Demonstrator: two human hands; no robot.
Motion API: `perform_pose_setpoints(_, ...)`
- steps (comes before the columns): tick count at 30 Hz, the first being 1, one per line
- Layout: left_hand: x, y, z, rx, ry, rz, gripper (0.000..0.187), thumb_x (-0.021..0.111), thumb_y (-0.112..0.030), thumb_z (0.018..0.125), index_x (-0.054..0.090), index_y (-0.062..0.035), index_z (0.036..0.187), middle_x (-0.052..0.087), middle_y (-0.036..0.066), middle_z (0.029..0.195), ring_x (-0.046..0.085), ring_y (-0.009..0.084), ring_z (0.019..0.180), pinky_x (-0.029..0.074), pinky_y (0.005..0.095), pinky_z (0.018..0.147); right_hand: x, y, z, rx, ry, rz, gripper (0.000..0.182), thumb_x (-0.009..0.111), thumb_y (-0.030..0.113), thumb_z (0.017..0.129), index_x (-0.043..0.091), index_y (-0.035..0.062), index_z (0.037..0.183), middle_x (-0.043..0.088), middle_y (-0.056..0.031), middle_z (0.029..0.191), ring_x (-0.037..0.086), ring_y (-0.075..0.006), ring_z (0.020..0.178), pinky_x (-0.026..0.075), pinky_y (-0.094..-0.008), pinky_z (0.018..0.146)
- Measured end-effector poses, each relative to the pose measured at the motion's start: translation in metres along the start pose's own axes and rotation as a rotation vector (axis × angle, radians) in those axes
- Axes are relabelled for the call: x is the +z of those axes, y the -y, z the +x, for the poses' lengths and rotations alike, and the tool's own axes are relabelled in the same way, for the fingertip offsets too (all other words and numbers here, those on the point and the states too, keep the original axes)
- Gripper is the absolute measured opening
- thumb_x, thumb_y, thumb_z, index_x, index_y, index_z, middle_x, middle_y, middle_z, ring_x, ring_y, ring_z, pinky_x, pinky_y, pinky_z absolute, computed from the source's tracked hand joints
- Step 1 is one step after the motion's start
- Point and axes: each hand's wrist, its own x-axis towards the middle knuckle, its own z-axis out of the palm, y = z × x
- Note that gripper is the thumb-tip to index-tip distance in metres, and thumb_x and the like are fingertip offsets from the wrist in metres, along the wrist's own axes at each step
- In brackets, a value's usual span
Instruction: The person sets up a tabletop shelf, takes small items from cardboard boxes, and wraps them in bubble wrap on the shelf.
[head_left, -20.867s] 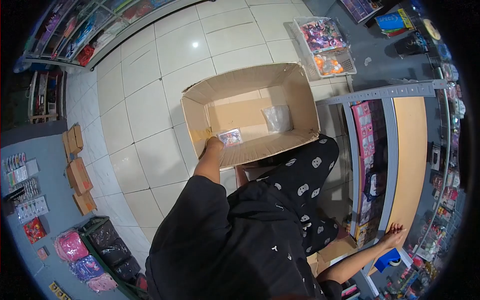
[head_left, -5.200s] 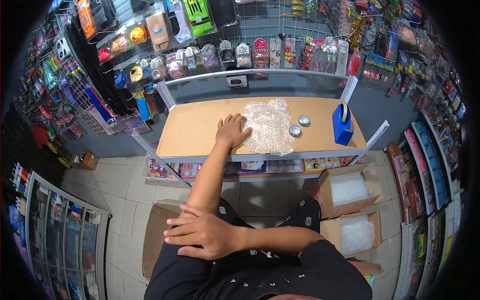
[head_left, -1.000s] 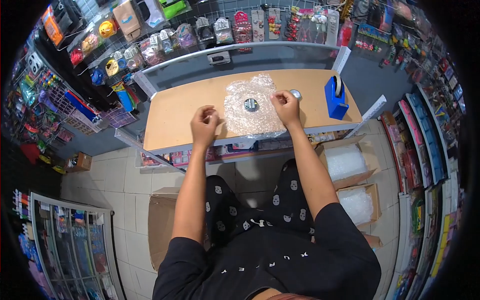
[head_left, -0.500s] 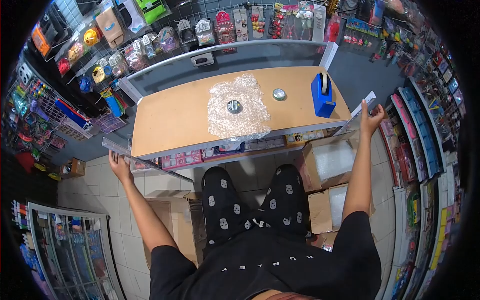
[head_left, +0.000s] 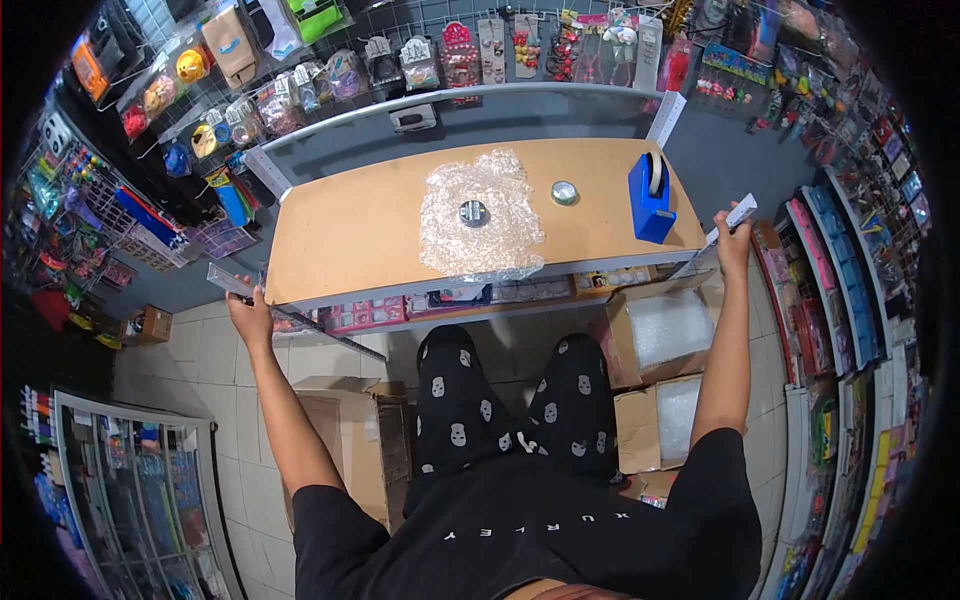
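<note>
My left hand (head_left: pixel 251 312) is closed around the perforated metal upright (head_left: pixel 231 280) at the left front corner of the shelf. On the opposite corner, my right hand (head_left: pixel 733 243) grips the other upright (head_left: pixel 742 210) just below its white top. Between them lies the wooden shelf top (head_left: pixel 340 225). A sheet of bubble wrap (head_left: pixel 460 250) is spread on it, with a small round tin (head_left: pixel 473 213) resting on the wrap. To the right is a second round tin (head_left: pixel 564 192), and beyond that stands a blue tape dispenser (head_left: pixel 652 205) holding a roll of tape.
Boxed goods (head_left: pixel 365 312) fill the lower shelf. Open cardboard boxes stand on the floor, one on the left (head_left: pixel 345 440) and others on the right (head_left: pixel 625 335). Hanging packets (head_left: pixel 420 65) cover the back wall. Stocked racks (head_left: pixel 835 270) line the right side, and a glass cabinet (head_left: pixel 140 490) the left.
Both hands have closed on the uprights, where their fingers were looser before. The view has shifted slightly, while the tins, bubble wrap and tape dispenser keep their places on the shelf.
</note>
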Motion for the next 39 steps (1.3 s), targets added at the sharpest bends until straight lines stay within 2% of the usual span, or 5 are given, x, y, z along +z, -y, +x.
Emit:
perform_pose_setpoints(8, 0.004, -0.01, 0.004, 0.006, -0.01, -0.044, 0.048, 0.064, -0.001, 0.093, 0.051, 0.0043, 0.138, 0.068, 0.016, 0.131, 0.068, 0.0296, 0.117, 0.05, 0.0384, 0.102, -0.006, -0.008, -0.002, -0.02, 0.012, -0.02, 0.052, 0.064, 0.018, 0.1, 0.043, 0.0021, 0.145, 0.064, -0.0081, 0.116, 0.061, -0.0215, 0.111, 0.046, -0.0367, 0.102)
perform_pose_setpoints(12, 0.002, -0.014, 0.005, 0.089, -0.021, 0.06, 0.046, 0.065, -0.003, 0.092, 0.053, 0.0046, 0.136, 0.069, 0.017, 0.129, 0.069, 0.0295, 0.116, 0.051, 0.038, 0.101, -0.008, -0.015, -0.002, -0.002, 0.008, 0.023, 0.052, 0.063, 0.016, 0.1, 0.042, 0.0008, 0.145, 0.063, -0.0078, 0.115, 0.061, -0.0211, 0.111, 0.045, -0.0366, 0.104)
perform_pose_setpoints(19, 0.004, -0.008, 0.008, 0.165, -0.048, 0.025, 0.046, 0.066, -0.003, 0.092, 0.054, 0.006, 0.135, 0.069, 0.018, 0.128, 0.068, 0.0302, 0.118, 0.051, 0.0388, 0.103, -0.007, -0.022, 0.002, -0.004, 0.0, 0.116, 0.047, 0.063, 0.007, 0.1, 0.043, 0.0011, 0.142, 0.062, -0.0073, 0.11, 0.064, -0.0178, 0.105, 0.052, -0.033, 0.094)
perform_pose_setpoints(29, 0.003, -0.024, 0.006, 0.124, -0.036, 0.042, 0.047, 0.068, -0.002, 0.091, 0.051, 0.0056, 0.135, 0.068, 0.019, 0.131, 0.067, 0.0316, 0.122, 0.05, 0.0389, 0.104, -0.01, -0.033, 0.005, 0.023, -0.008, 0.085, 0.043, 0.057, 0.009, 0.104, 0.04, -0.0008, 0.141, 0.059, -0.0095, 0.116, 0.065, -0.0181, 0.107, 0.052, -0.0327, 0.097)
perform_pose_setpoints(39, -0.001, -0.026, 0.007, 0.108, 0.003, 0.05, 0.048, 0.069, -0.004, 0.093, 0.05, 0.0053, 0.136, 0.067, 0.019, 0.133, 0.067, 0.0304, 0.122, 0.049, 0.0387, 0.105, -0.013, -0.015, 0.001, 0.053, 0.024, 0.016, 0.042, 0.053, 0.007, 0.103, 0.038, -0.0001, 0.142, 0.059, -0.0095, 0.112, 0.066, -0.0199, 0.104, 0.052, -0.035, 0.097)
